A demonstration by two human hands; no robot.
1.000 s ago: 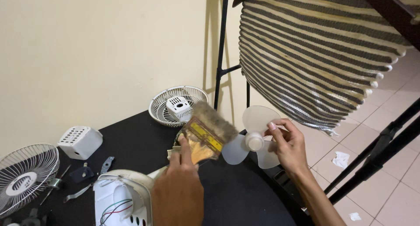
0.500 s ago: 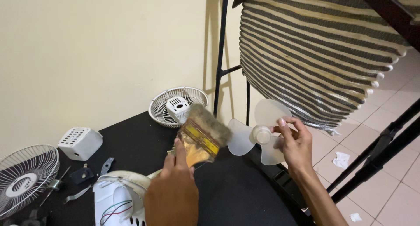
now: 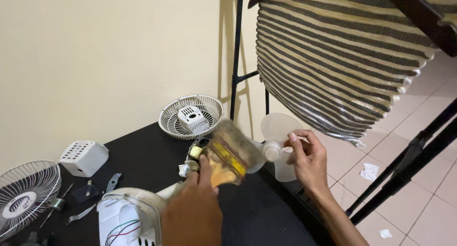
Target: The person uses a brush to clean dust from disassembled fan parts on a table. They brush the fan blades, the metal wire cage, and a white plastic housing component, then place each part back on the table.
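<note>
- A striped woven mat hangs over a dark frame at the far right, above a tiled floor.
- A black table fills the near left.
- On the table's far edge lies a white fan grille; a second grille sits at the left edge.
- A white fan body, wires showing, stands near the front, just left of the left hand.
- A white vented cover rests far left, with small metal parts just in front of it.
- The white fan blade is held up over the table's right edge, pinched at its hub by the right hand.
- The left hand grips a wide paintbrush, bristles blurred and apparently touching the blade.
</note>
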